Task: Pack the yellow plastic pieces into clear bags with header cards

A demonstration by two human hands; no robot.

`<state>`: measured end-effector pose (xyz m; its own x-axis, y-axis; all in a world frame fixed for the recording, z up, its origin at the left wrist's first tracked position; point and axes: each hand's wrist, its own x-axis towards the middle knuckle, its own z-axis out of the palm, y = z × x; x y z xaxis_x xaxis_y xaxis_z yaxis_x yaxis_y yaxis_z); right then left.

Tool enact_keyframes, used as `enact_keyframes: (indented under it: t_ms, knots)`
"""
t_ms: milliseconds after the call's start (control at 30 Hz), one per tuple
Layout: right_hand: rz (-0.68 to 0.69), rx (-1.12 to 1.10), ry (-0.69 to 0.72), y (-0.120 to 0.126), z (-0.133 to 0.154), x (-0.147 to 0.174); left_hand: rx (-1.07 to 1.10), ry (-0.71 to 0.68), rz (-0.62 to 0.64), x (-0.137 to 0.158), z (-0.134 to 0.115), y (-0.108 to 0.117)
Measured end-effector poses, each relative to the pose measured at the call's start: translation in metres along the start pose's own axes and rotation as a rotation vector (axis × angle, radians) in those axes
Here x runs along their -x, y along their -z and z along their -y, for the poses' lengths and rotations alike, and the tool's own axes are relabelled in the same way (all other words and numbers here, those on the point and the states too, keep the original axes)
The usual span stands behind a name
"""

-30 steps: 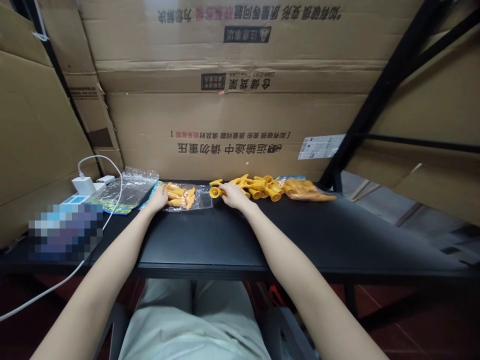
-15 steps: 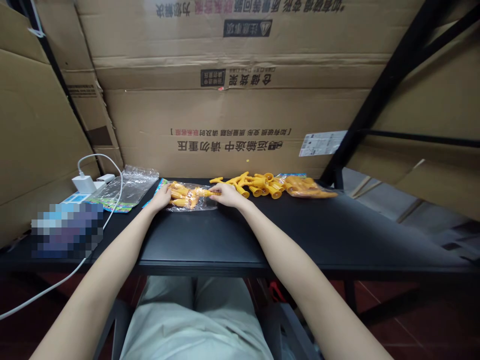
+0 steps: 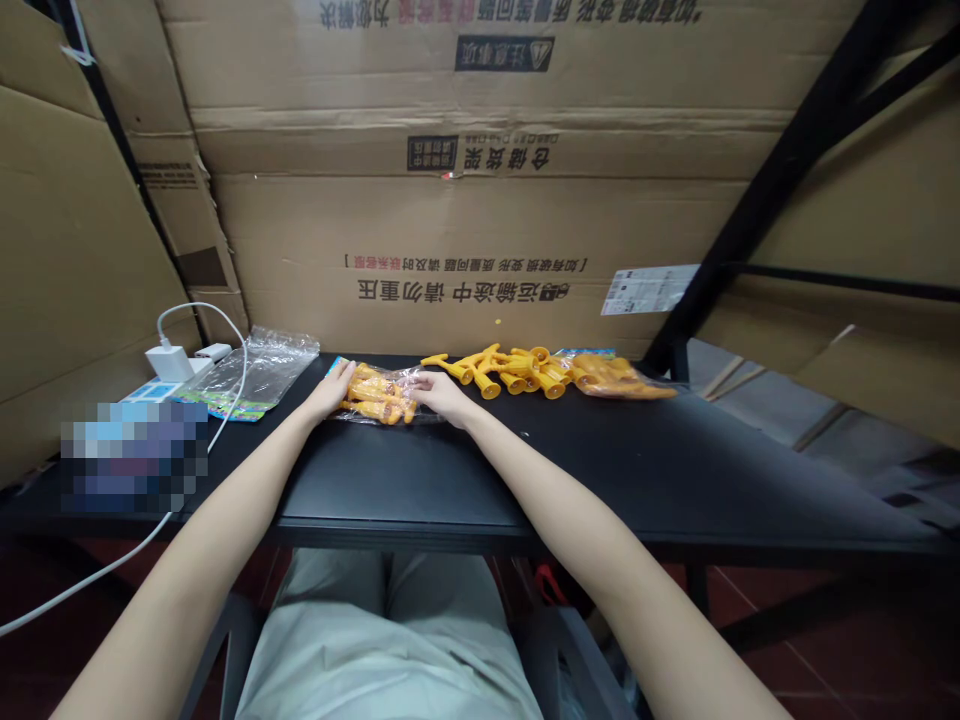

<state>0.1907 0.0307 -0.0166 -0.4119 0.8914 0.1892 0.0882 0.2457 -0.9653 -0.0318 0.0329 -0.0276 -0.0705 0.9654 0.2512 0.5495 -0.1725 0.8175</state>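
1. Left hand is curled closed over the near-left end of a clear bag, gripping it against the black tabletop.
2. Right hand is half-curled at the bag's other end, covering it, so honestly I can't tell if it's pinching film or a piece. Bag's right between the hands, yellow pieces showing through.
3. Just beyond the right hand, off to its right: a heap of loose yellow pieces, then another filled bag touching it.
4. Left of the left hand: flat clear packaging, then a white charger and its cable.
5. Cardboard walls things off behind both hands.
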Motion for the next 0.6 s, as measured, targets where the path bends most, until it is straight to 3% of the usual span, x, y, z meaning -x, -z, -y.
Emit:
enact_keyframes:
  t_ms: [133, 300, 367, 467, 600]
  knots:
    - [-0.108, -0.039, -0.117, 0.002, 0.004, 0.0, 0.058, 0.041, 0.05, 0.004, -0.007, 0.0]
    - [-0.287, 0.194, -0.148, 0.006, 0.008, 0.0, 0.047, 0.022, 0.063, 0.005, -0.009, -0.001]
    - [-0.209, 0.199, -0.23, 0.007, 0.01, 0.001, 0.084, 0.037, 0.066, 0.004, -0.007, -0.002]
    - [-0.031, 0.031, -0.358, 0.007, 0.013, 0.004, 0.197, 0.033, 0.069, 0.002, -0.004, -0.002]
    - [0.031, -0.206, -0.369, 0.003, 0.016, 0.005, 0.304, 0.034, 0.087, 0.002, -0.005, 0.0]
